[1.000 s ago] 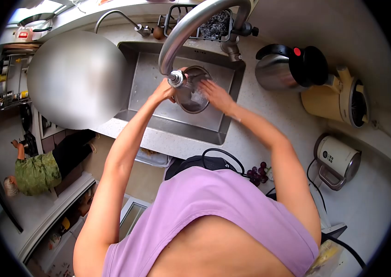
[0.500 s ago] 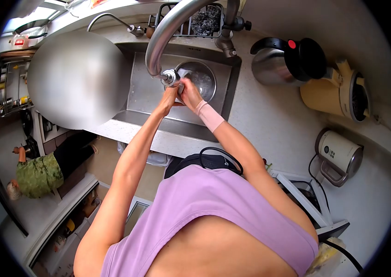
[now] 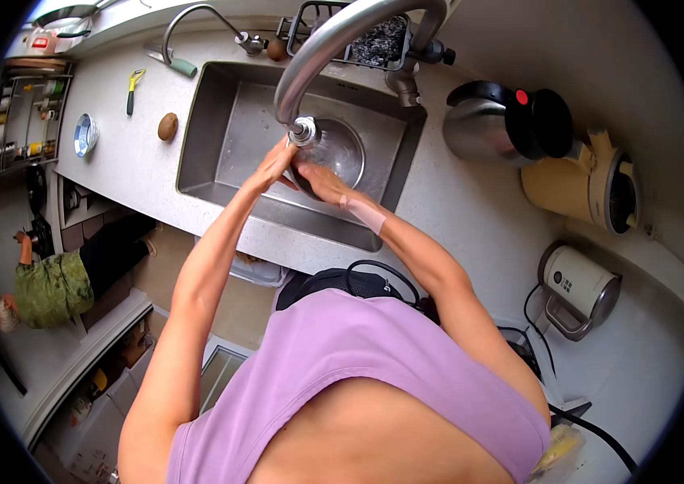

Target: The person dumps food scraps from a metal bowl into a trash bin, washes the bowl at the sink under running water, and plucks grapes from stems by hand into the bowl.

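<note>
My left hand is under the faucet head at the near left side of a metal bowl, its fingers stretched out and partly hidden by the faucet. Close beside it, my right hand reaches over the bowl's near rim with fingers extended toward the left hand. I see no object in either hand. The round, shiny bowl stands in the steel sink. Whether water is running is hard to make out.
Left of the sink lie a peeler, a green-handled knife, a brown oval fruit or vegetable and a patterned bowl. A steel jug and a beige kettle stand right. Another person is far left.
The view has shifted, and the grey blurred patch over the left counter is gone. My right hand has come down toward the bowl's near rim. Something whitish in the bowl no longer shows.
</note>
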The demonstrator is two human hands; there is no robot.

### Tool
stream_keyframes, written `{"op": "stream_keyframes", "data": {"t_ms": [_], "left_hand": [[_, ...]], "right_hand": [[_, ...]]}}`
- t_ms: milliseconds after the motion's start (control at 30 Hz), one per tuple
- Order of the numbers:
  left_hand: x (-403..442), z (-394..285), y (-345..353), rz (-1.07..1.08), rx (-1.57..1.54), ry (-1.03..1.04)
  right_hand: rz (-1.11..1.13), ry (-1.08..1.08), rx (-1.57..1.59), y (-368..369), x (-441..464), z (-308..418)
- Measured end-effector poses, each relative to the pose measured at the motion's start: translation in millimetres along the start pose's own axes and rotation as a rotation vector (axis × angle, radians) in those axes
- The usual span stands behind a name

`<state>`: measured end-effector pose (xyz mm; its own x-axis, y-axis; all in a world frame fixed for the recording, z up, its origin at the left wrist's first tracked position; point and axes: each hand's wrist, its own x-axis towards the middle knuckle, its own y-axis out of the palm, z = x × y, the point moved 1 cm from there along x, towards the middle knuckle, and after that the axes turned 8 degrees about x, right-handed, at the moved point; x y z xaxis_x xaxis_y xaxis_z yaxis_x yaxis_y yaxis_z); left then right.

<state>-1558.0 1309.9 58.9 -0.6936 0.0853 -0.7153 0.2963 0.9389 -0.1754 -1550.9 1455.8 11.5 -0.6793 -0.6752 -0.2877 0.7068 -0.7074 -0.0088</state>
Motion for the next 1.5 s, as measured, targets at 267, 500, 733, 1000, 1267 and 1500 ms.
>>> {"op": "stream_keyframes", "data": {"t_ms": [267, 500, 733, 1000, 1267, 1500], "left_hand": [[-8, -40, -34, 0.171, 0.440, -0.040], [12, -50, -34, 0.172, 0.472, -0.074], [38, -23, 0, 0.084, 0.244, 0.114], [12, -8, 39, -0.088, 0.002, 0.076], [15, 6, 20, -0.068, -0.158, -0.024], [1, -9, 43, -0.215, 0.595, 0.138]], "right_hand": [[0.726, -0.628, -1.223, -77, 19, -13], [0.503, -0.988, -2.009, -96, 45, 13], [0.133, 0.162, -0.485, -28, -23, -33], [-0.385, -0.130, 1.569, -3, 37, -13], [-0.008, -0.089, -0.184, -33, -28, -21], [-0.572, -0.163, -0.646, -114, -41, -62]]}}
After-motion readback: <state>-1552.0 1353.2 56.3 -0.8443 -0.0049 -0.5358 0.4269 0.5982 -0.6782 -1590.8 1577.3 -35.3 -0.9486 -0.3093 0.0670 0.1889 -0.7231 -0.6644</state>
